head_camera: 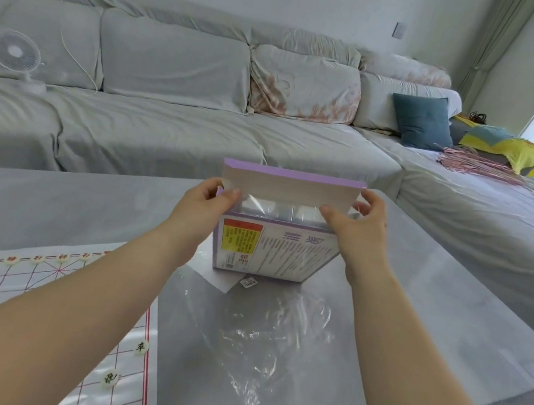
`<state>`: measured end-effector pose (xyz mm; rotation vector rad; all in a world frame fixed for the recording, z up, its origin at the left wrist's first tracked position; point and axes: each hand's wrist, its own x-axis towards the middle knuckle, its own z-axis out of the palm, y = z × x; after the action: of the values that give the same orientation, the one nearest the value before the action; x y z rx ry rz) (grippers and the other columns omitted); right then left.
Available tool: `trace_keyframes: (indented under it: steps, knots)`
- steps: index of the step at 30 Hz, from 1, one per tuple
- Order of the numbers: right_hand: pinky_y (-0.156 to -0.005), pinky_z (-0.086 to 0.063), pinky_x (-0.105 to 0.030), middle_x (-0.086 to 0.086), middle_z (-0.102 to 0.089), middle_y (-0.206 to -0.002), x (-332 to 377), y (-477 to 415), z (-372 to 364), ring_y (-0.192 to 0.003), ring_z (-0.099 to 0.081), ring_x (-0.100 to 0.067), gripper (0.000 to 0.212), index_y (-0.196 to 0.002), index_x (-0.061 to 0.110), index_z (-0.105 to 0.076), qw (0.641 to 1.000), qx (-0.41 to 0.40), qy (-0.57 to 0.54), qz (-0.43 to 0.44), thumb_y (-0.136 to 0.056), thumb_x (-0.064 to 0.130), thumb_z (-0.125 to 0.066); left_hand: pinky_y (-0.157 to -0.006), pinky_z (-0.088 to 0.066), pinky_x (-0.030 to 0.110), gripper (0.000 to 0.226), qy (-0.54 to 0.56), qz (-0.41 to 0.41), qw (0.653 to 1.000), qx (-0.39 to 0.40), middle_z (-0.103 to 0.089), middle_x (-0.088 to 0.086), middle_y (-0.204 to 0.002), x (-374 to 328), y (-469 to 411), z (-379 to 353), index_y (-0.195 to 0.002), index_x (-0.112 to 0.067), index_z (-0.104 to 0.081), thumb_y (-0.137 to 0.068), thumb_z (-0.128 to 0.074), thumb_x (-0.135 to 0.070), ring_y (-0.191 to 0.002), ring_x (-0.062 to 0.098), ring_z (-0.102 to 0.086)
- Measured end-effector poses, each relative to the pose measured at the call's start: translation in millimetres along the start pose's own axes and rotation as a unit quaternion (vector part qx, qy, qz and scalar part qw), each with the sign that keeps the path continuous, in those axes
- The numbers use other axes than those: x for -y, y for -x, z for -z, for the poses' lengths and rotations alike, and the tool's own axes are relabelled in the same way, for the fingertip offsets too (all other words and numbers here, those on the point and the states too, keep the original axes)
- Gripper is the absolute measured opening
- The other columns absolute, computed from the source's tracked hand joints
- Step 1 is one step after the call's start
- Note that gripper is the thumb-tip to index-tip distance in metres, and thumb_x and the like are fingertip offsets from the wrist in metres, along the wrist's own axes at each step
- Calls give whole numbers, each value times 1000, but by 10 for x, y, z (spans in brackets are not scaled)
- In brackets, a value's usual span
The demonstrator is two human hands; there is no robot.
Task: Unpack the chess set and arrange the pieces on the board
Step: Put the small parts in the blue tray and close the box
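Observation:
A purple and white box (281,251) stands on the grey table (443,312), its lid flap (290,188) lifted open towards the sofa. Clear packaging shows inside its top. My left hand (204,208) grips the box's upper left corner, thumb over the rim. My right hand (357,228) grips the upper right corner the same way. At the lower left lies a white paper chess board (48,287) with red lines. Several round white pieces sit on it, such as one (141,347) near its right edge and another (110,379) below.
Crumpled clear plastic wrap (267,344) lies on the table in front of the box. A small label (248,282) lies by the box's base. Behind the table runs a covered grey sofa (167,118) with a white fan (15,55) and a blue cushion (421,121).

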<state>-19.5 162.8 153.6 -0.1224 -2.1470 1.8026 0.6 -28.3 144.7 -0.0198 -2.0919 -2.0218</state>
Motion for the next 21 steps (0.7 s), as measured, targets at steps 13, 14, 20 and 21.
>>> trace_keyframes:
  steps: [13, 14, 20, 21]
  knots:
    - [-71, -42, -23, -4, -55, -116, -100, -243, -166, -93, -54, -12, 26, -107, 24, -44, 999, -19, -38, 32, -85, 20, -57, -50, -40, 15, 18, -8, -7, 999, -46, -58, -9, -71, -30, -383, -85, -75, -31, -54, -91, -47, -27, -63, 5, -56]
    - [-79, -44, -25, -3, -53, -121, -110, -237, -161, -102, -53, -13, 27, -110, 23, -44, 998, 1, -41, 39, -86, 22, -56, -49, -41, 14, 17, -6, -12, 999, -41, -59, -10, -72, -30, -401, -77, -76, -32, -54, -91, -47, -27, -63, 4, -56]
    - [-89, -47, -29, 1, -56, -123, -108, -320, -92, -108, -55, -11, 56, -128, 18, -42, 981, 130, -139, 42, -84, 53, -46, -60, -45, 14, 10, 18, -53, 998, -17, -59, -14, -88, -25, -505, -38, -92, -30, -54, -87, -55, -21, -78, 1, -57]
    - [-79, -50, -23, 6, -64, -109, -108, -356, -90, -95, -61, -6, 45, -118, 19, -51, 973, 131, -191, 23, -89, 51, -36, -62, -45, 15, 11, 23, -59, 998, -16, -60, -13, -88, -36, -530, -35, -90, -30, -54, -86, -57, -20, -79, 2, -58]
